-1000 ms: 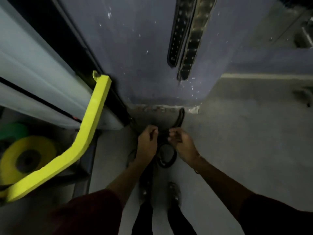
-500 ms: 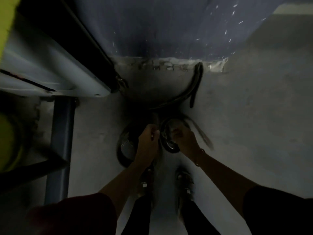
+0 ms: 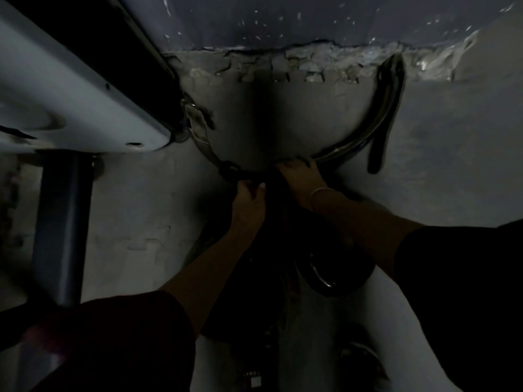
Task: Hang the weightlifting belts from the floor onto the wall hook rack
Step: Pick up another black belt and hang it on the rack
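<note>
A dark weightlifting belt (image 3: 379, 120) lies curved on the grey floor against the base of the wall, its free end folded back near the wall. My right hand (image 3: 300, 176) rests on the belt's lower bend, fingers closed over it. My left hand (image 3: 250, 198) grips the same belt just left of that, near a dark buckle ring (image 3: 229, 169). A second coiled dark belt (image 3: 336, 275) lies on the floor under my right forearm. The scene is dim. No hook rack is in view.
A pale machine frame (image 3: 70, 89) with a dark upright post (image 3: 62, 227) fills the left side. The blue wall (image 3: 283, 21) with crumbled plaster at its base runs along the top. My shoes (image 3: 362, 360) stand at the bottom.
The view has dropped closer to the floor. Both hands have moved forward from the coiled belt to the curved belt by the wall and closed on it.
</note>
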